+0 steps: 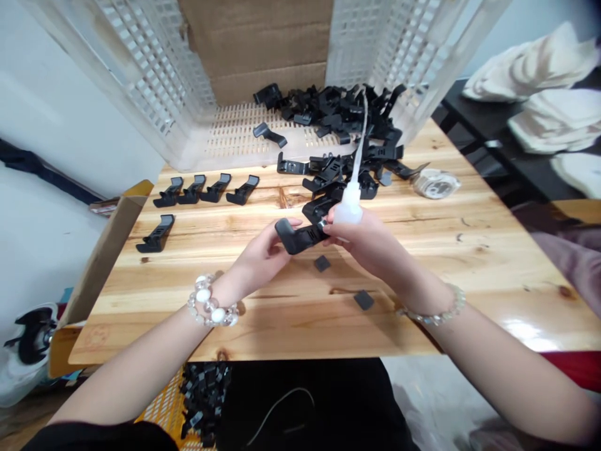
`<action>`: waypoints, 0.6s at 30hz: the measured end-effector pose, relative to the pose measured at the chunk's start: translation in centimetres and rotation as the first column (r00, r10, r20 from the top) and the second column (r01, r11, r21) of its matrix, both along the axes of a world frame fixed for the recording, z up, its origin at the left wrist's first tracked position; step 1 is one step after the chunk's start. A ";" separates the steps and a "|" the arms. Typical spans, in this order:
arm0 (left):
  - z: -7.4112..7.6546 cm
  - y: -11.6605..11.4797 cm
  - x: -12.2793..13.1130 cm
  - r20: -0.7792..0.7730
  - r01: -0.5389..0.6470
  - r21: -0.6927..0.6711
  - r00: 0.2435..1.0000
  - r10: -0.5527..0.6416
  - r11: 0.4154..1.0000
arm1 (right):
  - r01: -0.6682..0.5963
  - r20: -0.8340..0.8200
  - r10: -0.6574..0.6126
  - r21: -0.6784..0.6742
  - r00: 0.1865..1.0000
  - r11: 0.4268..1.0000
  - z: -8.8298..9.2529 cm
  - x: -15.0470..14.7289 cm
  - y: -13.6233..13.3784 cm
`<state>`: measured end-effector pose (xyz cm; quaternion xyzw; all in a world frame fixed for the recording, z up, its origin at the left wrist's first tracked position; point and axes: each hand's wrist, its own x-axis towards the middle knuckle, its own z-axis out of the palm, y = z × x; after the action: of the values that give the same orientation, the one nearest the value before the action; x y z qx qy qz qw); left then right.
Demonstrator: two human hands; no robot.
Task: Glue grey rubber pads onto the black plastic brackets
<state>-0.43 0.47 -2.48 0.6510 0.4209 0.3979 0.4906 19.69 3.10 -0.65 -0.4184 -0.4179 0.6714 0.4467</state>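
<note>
Between my hands is a black plastic bracket [300, 238] with a bent-up end, held above the table. My left hand [260, 260] is closed on its left end, thumb along the back. My right hand [369, 244] grips a small white squeeze bottle [350, 207] with a long thin nozzle pointing up and away; its fingertips also touch the bracket's right end. Below the bracket, a small dark square pad [322, 263] lies on the wood, and a second square pad [364, 300] lies nearer the table's front edge.
Several similar brackets stand in a row [215, 189] at the left, with one bracket [157, 235] in front. A bracket pile [338, 113] fills part of the white plastic crate [197, 141] and spills onto the table [469, 269]. A tape roll [435, 183] lies right of it.
</note>
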 end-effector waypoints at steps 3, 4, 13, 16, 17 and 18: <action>0.1 -0.3 0.1 -0.139 0.104 0.117 0.986 -0.088 0.988 | -0.045 -0.037 0.043 -0.064 0.998 0.997 -0.1 -0.4 -0.6; 0.2 -0.4 0.2 -0.142 0.101 0.139 0.986 -0.082 0.985 | -0.070 -0.025 0.068 -0.080 0.997 0.994 -0.1 -0.5 -0.7; -0.3 -1.1 0.5 0.102 0.233 -0.113 0.970 -0.222 0.966 | -0.177 0.210 0.187 -0.066 0.960 0.982 0.9 -0.6 -0.9; -0.1 -1.0 0.7 0.192 0.073 -0.215 0.981 -0.031 0.974 | -0.256 0.280 0.253 -0.027 0.926 0.966 1.0 -0.1 -0.7; 0.0 -0.9 0.7 0.207 0.009 -0.254 0.977 0.045 0.967 | -0.279 0.333 0.265 -0.004 0.905 0.960 0.9 0.2 -0.5; 0.0 -0.7 0.7 0.215 -0.047 -0.288 0.970 0.113 0.956 | -0.299 0.391 0.268 0.018 0.880 0.954 0.7 0.5 -0.4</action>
<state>0.28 -0.24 -2.47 0.5069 0.4398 0.4261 0.6067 20.20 2.75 0.02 -0.4586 -0.5797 0.6176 0.2688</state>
